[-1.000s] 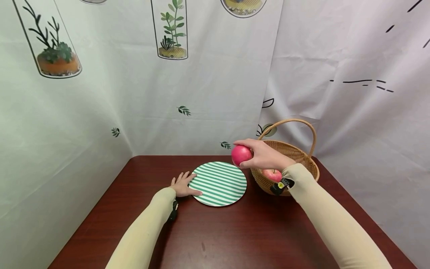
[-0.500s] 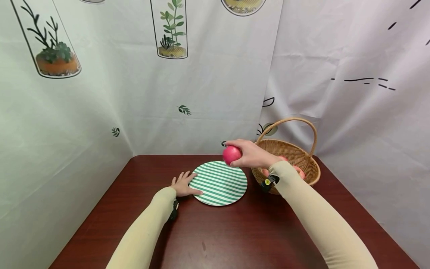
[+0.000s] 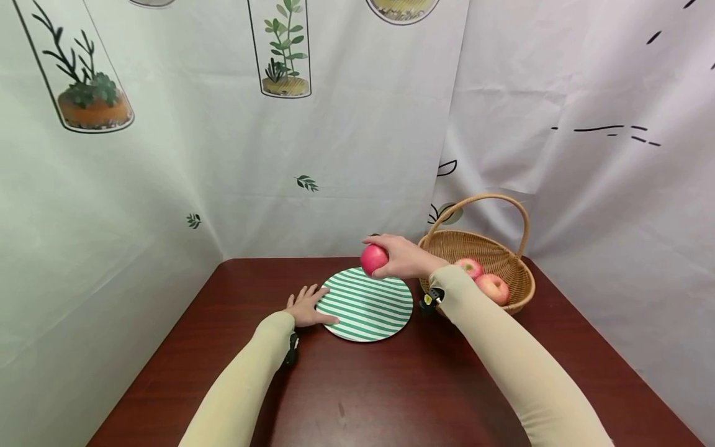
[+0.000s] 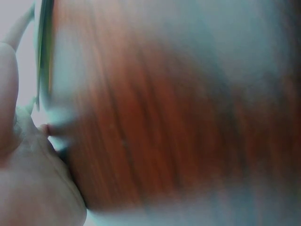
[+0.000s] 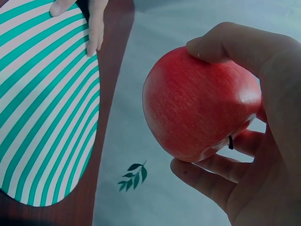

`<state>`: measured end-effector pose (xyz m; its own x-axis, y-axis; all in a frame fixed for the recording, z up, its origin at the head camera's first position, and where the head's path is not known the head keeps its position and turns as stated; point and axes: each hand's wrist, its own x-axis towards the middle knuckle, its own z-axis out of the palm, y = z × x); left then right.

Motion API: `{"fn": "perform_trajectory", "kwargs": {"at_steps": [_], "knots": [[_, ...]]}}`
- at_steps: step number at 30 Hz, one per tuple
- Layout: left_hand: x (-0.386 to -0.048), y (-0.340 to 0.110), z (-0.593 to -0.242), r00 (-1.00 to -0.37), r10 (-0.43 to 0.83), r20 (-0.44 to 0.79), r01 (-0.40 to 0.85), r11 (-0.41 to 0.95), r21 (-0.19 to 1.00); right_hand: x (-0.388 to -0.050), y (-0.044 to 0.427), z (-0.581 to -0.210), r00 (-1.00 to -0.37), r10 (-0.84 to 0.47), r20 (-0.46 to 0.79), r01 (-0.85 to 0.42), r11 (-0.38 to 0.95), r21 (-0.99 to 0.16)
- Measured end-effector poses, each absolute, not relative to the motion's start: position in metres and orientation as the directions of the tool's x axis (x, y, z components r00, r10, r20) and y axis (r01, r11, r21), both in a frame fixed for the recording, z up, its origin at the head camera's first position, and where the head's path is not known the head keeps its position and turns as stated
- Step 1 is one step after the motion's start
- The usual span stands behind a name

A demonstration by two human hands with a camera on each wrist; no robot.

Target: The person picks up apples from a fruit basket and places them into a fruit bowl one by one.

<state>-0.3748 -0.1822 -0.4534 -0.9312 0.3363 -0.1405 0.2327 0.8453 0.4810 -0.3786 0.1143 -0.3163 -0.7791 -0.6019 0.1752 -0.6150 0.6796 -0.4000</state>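
My right hand (image 3: 403, 257) grips a red apple (image 3: 373, 259) above the back edge of a round green-and-white striped placemat (image 3: 365, 307). Thumb and fingers curl round the apple (image 5: 197, 106) in the right wrist view, where its dark stem shows. My left hand (image 3: 305, 308) lies with fingers spread at the placemat's left edge, its thumb touching the rim. The left wrist view has only part of that hand (image 4: 35, 183), close up, beside blurred wood. To the right, a wicker basket (image 3: 522, 292) holds a pink-red apple (image 3: 493, 288) and another apple (image 3: 469, 267); my right sleeve hides part of it.
The dark red-brown wooden table (image 3: 357, 385) bears the placemat and basket. An arched handle (image 3: 491, 197) rises over the basket. White printed cloth (image 3: 357, 136) hangs behind the table and along both sides.
My right hand has carried the apple leftward from beside the basket to over the placemat's back edge. More of the apples in the basket now shows. My left hand stays in place.
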Motion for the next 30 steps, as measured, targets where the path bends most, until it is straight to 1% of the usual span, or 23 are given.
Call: {"fn": "perform_trajectory", "kwargs": {"at_steps": [5,12,18,24,30], "knots": [[-0.375,-0.182,-0.452,-0.93,0.336,-0.148,0.233,0.851,0.47,-0.383,0.11,-0.322,-0.782,-0.599,0.172,-0.61,0.682,-0.403],[-0.376,-0.183,-0.454,-0.931,0.336,-0.143,0.235,0.851,0.47,-0.391,0.102,-0.334,-0.803,-0.573,0.165,-0.587,0.711,-0.388],[-0.375,-0.181,-0.453,-0.931,0.333,-0.148,0.229,0.851,0.472,-0.396,0.092,-0.344,-0.822,-0.553,0.134,-0.553,0.721,-0.418],[-0.379,-0.182,-0.456,-0.934,0.328,-0.146,0.229,0.857,0.462,-0.404,0.084,-0.352,-0.831,-0.538,0.142,-0.54,0.719,-0.438],[-0.375,-0.18,-0.451,-0.936,0.317,-0.151,0.218,0.861,0.459,-0.412,0.079,-0.363,-0.842,-0.522,0.135,-0.517,0.713,-0.474]]}}
